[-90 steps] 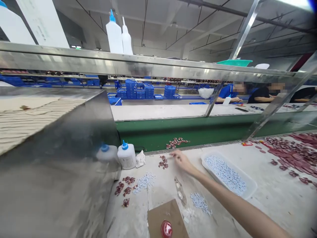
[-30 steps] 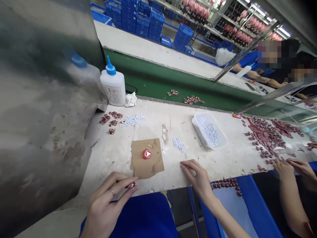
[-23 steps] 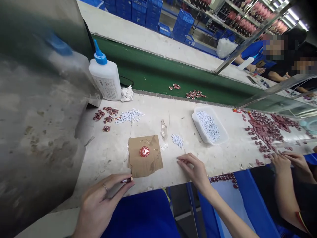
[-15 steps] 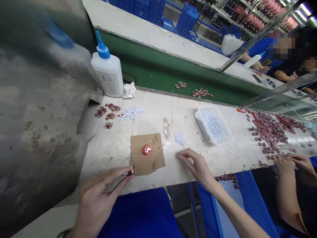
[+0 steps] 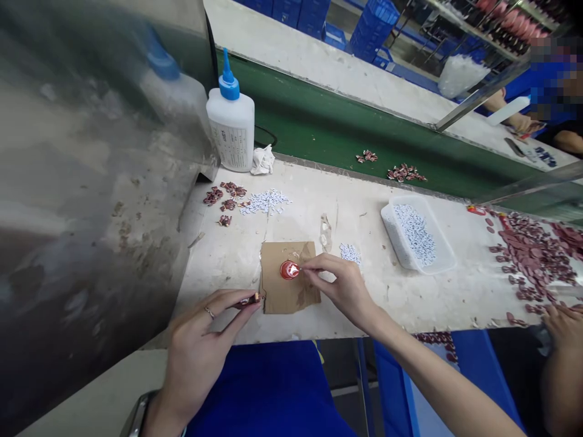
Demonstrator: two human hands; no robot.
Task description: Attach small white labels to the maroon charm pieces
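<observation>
As left hand [image 5: 200,328] pinches, right [image 5: 339,285] touches badge [image 5: 288,270]

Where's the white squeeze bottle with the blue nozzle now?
In the head view, the bottle stands left of centre at the bench's far edge, a crumpled white tissue to its right and a steel panel to its left.

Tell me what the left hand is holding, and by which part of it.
The left hand holds a small dark-red piece, pinched near one end between thumb and fingers. The piece is too small to tell which part of it is gripped.
</observation>
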